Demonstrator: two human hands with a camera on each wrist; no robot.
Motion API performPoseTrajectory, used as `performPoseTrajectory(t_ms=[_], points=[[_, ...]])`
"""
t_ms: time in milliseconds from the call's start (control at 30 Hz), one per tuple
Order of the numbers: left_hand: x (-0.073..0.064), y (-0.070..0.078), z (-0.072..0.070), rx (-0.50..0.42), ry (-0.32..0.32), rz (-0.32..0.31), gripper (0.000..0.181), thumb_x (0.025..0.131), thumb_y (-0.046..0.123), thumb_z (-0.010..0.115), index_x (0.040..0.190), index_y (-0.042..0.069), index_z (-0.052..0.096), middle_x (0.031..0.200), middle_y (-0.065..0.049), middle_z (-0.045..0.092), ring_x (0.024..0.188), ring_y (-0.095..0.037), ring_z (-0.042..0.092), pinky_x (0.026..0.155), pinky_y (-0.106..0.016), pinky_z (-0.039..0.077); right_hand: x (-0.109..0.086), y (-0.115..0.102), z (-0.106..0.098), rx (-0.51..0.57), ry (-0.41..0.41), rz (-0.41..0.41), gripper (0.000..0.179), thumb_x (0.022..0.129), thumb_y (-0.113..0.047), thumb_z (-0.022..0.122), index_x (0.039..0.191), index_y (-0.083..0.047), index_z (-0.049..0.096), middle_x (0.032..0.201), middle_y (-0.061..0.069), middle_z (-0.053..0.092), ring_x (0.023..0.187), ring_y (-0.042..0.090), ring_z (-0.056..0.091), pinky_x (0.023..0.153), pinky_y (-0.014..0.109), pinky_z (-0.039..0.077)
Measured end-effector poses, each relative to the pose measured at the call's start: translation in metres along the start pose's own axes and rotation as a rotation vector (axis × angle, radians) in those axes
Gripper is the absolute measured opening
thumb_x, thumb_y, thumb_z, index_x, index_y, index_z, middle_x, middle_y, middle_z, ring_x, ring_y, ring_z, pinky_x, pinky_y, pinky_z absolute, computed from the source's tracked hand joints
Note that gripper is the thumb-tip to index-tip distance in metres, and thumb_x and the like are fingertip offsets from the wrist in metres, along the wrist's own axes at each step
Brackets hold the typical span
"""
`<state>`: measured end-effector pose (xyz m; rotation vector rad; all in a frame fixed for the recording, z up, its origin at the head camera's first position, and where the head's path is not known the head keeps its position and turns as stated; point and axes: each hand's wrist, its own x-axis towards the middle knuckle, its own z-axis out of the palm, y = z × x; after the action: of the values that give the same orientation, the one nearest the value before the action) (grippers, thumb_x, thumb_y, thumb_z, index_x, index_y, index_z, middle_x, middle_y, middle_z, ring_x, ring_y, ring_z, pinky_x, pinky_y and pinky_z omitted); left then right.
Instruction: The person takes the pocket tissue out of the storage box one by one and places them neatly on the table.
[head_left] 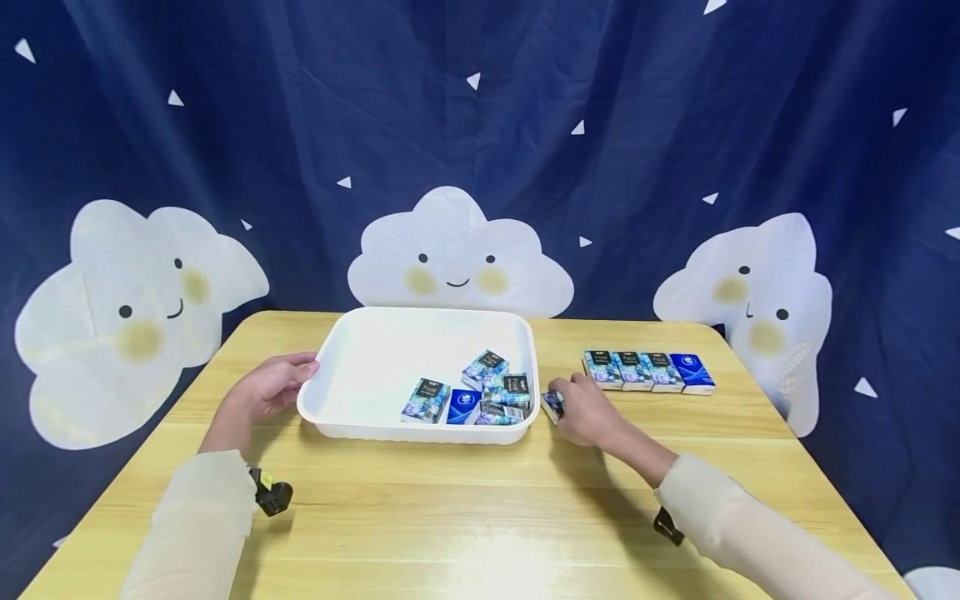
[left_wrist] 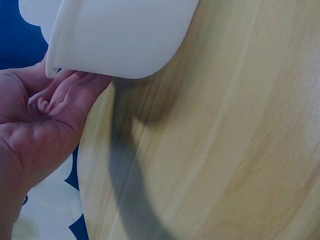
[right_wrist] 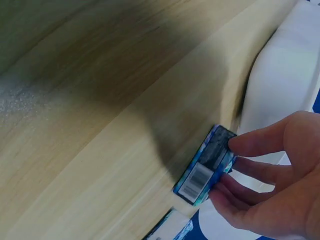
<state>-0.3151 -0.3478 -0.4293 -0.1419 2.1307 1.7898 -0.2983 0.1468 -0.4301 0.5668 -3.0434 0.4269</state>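
Note:
A white tray (head_left: 352, 367) holds several tissue packs, blue floral ones and a plain blue pack (head_left: 464, 406), heaped in its right part. At the tray's left side, my left hand (head_left: 273, 385) grips the rim, its fingers reaching beneath the edge in the left wrist view. Just right of the tray, my right hand (head_left: 587, 410) pinches a tissue pack (head_left: 552, 405) between thumb and fingers. In the right wrist view, the barcode side of that tissue pack (right_wrist: 204, 166) faces the camera, near the tray's outer wall (right_wrist: 280, 80).
Farther right on the wooden table (head_left: 420, 517), several tissue packs (head_left: 636, 372) stand in a side-by-side row, a plain blue pack (head_left: 692, 374) at its right end. A dark blue curtain (head_left: 637, 75) with cloud faces hangs behind the table.

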Motion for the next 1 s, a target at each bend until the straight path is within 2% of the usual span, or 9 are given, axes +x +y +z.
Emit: performPoseTrajectory(t_ms=[100,233,400,500,600,667,800,1000], points=[[0.000,-0.002,-0.001,-0.013,-0.016,0.019,0.062,0.110,0.019,0.042,0.160,-0.006,0.014,0.128,-0.005,0.059,0.101,-0.002,0.064,0.091,-0.024,0.058,-0.002,-0.002,-0.001,0.024,-0.009,0.006,0.050,0.072,0.006,0.069,0.122,-0.001,0.067,0.112,0.021,0.065,0.102,0.035,0.060,0.086,0.048,0.055],[0.001,-0.003,-0.001,-0.025,-0.022,0.028,0.062,0.110,0.018,0.042,0.159,-0.007,0.014,0.118,0.003,0.062,0.100,-0.002,0.065,0.091,-0.024,0.058,-0.005,-0.003,-0.001,0.051,0.019,-0.025,0.043,0.072,0.008,0.066,0.113,-0.001,0.068,0.107,0.020,0.066,0.095,0.033,0.062,0.079,0.046,0.056],[0.001,-0.003,-0.001,-0.038,-0.015,0.031,0.063,0.109,0.018,0.044,0.159,-0.008,0.015,0.114,0.006,0.062,0.098,-0.003,0.065,0.089,-0.023,0.059,-0.006,0.000,0.000,0.082,0.045,-0.040,0.038,0.070,0.009,0.062,0.106,0.000,0.068,0.103,0.019,0.066,0.089,0.030,0.062,0.073,0.043,0.055],[0.002,-0.004,-0.002,-0.044,-0.023,0.041,0.064,0.109,0.018,0.045,0.158,-0.009,0.013,0.112,0.007,0.064,0.098,-0.003,0.065,0.089,-0.024,0.059,-0.007,0.002,0.001,0.094,0.104,-0.056,0.032,0.075,0.008,0.061,0.105,0.002,0.068,0.102,0.021,0.067,0.087,0.032,0.063,0.073,0.044,0.056],[0.003,-0.005,-0.002,-0.048,-0.020,0.042,0.063,0.109,0.017,0.045,0.158,-0.009,0.014,0.109,0.009,0.065,0.098,-0.003,0.066,0.088,-0.023,0.059,-0.010,0.005,0.004,0.068,0.175,-0.077,0.027,0.086,0.000,0.065,0.112,0.006,0.068,0.106,0.025,0.068,0.092,0.037,0.066,0.078,0.049,0.059],[0.003,-0.005,-0.001,-0.049,-0.021,0.042,0.064,0.109,0.017,0.045,0.158,-0.009,0.014,0.109,0.009,0.065,0.098,-0.003,0.066,0.088,-0.023,0.059,-0.013,0.006,0.006,0.039,0.193,-0.080,0.030,0.090,-0.007,0.069,0.116,0.008,0.065,0.108,0.028,0.068,0.093,0.039,0.067,0.079,0.049,0.060],[0.003,-0.004,-0.001,-0.056,-0.017,0.033,0.065,0.109,0.018,0.046,0.159,-0.008,0.014,0.110,0.009,0.064,0.098,-0.002,0.066,0.088,-0.023,0.059,-0.020,0.007,0.012,-0.029,0.178,-0.099,0.038,0.091,-0.011,0.073,0.119,0.012,0.061,0.113,0.031,0.066,0.095,0.041,0.067,0.081,0.049,0.061],[0.002,-0.003,-0.001,-0.060,-0.020,0.022,0.065,0.109,0.018,0.045,0.160,-0.006,0.013,0.111,0.009,0.064,0.098,-0.003,0.066,0.089,-0.023,0.059,-0.019,0.008,0.019,-0.039,0.225,-0.142,0.032,0.089,-0.004,0.071,0.115,0.012,0.060,0.105,0.028,0.065,0.089,0.038,0.065,0.077,0.046,0.061]])
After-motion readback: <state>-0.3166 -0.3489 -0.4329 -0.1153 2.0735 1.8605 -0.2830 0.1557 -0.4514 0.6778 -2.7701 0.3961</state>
